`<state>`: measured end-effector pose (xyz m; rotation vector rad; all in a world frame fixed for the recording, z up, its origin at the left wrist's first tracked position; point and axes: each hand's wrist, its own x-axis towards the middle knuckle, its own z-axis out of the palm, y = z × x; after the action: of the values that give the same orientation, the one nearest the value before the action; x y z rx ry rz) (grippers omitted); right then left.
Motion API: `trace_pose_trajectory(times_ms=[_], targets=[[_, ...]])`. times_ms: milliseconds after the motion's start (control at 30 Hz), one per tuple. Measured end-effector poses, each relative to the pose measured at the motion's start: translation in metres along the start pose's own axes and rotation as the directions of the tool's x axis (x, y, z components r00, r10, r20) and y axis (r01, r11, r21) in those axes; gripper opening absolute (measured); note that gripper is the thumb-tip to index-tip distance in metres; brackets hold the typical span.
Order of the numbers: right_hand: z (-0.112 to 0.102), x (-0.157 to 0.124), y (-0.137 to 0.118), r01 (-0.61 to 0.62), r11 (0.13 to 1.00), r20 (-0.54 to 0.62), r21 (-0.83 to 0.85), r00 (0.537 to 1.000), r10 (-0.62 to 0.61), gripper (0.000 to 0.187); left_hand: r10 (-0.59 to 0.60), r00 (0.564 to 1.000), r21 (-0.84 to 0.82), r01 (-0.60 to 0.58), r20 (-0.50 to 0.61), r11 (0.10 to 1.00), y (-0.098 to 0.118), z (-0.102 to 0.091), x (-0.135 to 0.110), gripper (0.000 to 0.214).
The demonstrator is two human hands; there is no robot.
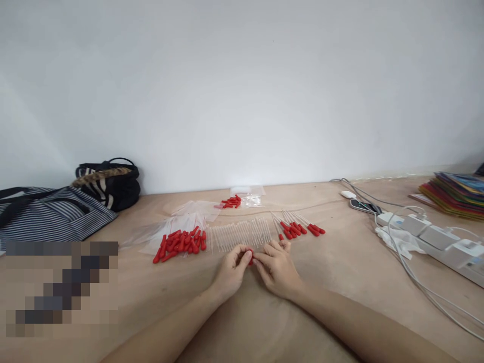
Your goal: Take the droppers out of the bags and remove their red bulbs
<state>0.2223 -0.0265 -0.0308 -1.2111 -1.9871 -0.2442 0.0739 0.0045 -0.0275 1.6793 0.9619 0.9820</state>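
My left hand is closed, its thumb and forefinger pinching a small red club-shaped piece, mostly hidden by the fingers. From the other side, the closed fingertips of my right hand meet the same piece; whether they also hold a thin stick I cannot tell. Beyond both hands lies a row of thin clear sticks. A heap of loose red pieces lies left of that row. To the right, several red pieces sit on the ends of thin pale sticks. One red tip shows just behind my right hand.
Clear plastic bags lie behind the heap, with a smaller red group near the wall. A striped bag and black bag stand left. Right are a power strip, cables, a black device and colourful packets.
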Motion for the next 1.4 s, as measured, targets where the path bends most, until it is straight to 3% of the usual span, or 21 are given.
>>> trace_pose_trajectory(times_ms=[167, 300, 500, 800, 1067, 1200, 1300, 1400], targets=[[-0.010, -0.004, 0.012, 0.161, 0.964, -0.171, -0.211, 0.965, -0.198, 0.016, 0.176, 0.984, 0.411, -0.162, 0.002, 0.897, -0.002, -0.020, -0.010, 0.014], [-0.011, -0.002, 0.027, 0.311, 0.909, -0.056, -0.279, 0.939, -0.338, 0.018, 0.311, 0.943, 0.588, -0.321, 0.122, 0.742, -0.002, -0.030, -0.017, 0.011], [-0.003, -0.001, 0.032, 0.324, 0.933, 0.019, -0.159, 0.945, -0.325, 0.020, 0.371, 0.905, 0.623, -0.415, 0.207, 0.663, -0.002, -0.030, -0.018, 0.010], [-0.011, 0.000, 0.026, 0.337, 0.939, 0.048, -0.073, 0.941, -0.334, 0.026, 0.269, 0.950, 0.588, -0.311, 0.161, 0.747, 0.007, -0.028, -0.021, 0.015], [-0.015, -0.004, 0.041, 0.162, 0.987, 0.052, -0.017, 0.986, -0.161, 0.028, 0.276, 0.959, 0.668, -0.247, 0.064, 0.702, 0.005, -0.060, -0.020, 0.017], [-0.011, -0.005, 0.041, 0.092, 0.995, 0.015, -0.033, 0.996, -0.091, 0.025, 0.311, 0.950, 0.680, -0.240, 0.019, 0.692, 0.003, -0.063, -0.023, 0.018], [-0.009, -0.004, 0.042, 0.014, 0.998, -0.036, -0.064, 0.999, -0.016, 0.028, 0.401, 0.913, 0.721, -0.230, -0.072, 0.653, 0.001, -0.072, -0.018, 0.022], [-0.008, -0.001, 0.048, -0.074, 0.994, -0.128, -0.080, 0.990, 0.064, 0.022, 0.507, 0.844, 0.797, -0.181, -0.175, 0.576, 0.000, -0.099, -0.008, 0.025]])
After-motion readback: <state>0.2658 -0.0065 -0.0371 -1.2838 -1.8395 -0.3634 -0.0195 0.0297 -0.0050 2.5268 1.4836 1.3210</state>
